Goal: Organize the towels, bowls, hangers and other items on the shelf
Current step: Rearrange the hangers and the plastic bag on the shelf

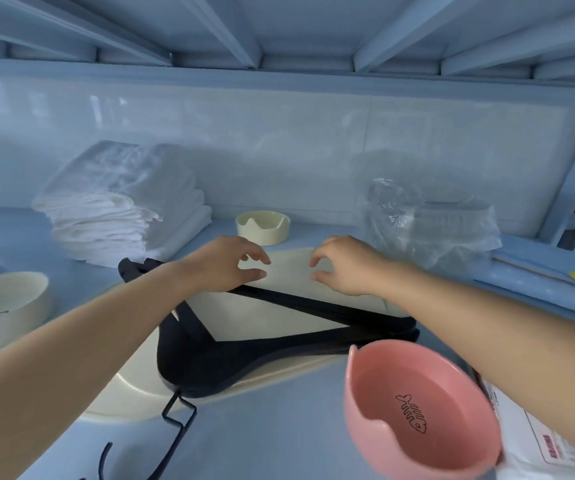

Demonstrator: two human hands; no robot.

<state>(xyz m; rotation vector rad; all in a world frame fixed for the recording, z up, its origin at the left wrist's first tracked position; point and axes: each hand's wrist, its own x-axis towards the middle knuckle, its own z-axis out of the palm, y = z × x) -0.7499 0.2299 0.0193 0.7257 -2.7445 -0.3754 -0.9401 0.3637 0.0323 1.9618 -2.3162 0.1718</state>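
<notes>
hangers (pixel 261 358) lie on the cream tray (pixel 130 389), just under both grips. left grip (pixel 230 265) and right grip (pixel 344 268) loosely curled, empty.

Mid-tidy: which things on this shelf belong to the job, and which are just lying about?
Job: stack of folded white towels; black triangular hangers; pink ceramic bowl with fishbone drawing; small cream bowl at back; cream bowl at left.
Lying about: crumpled clear plastic bag; white labelled packet; cream oval tray under the hangers.
</notes>
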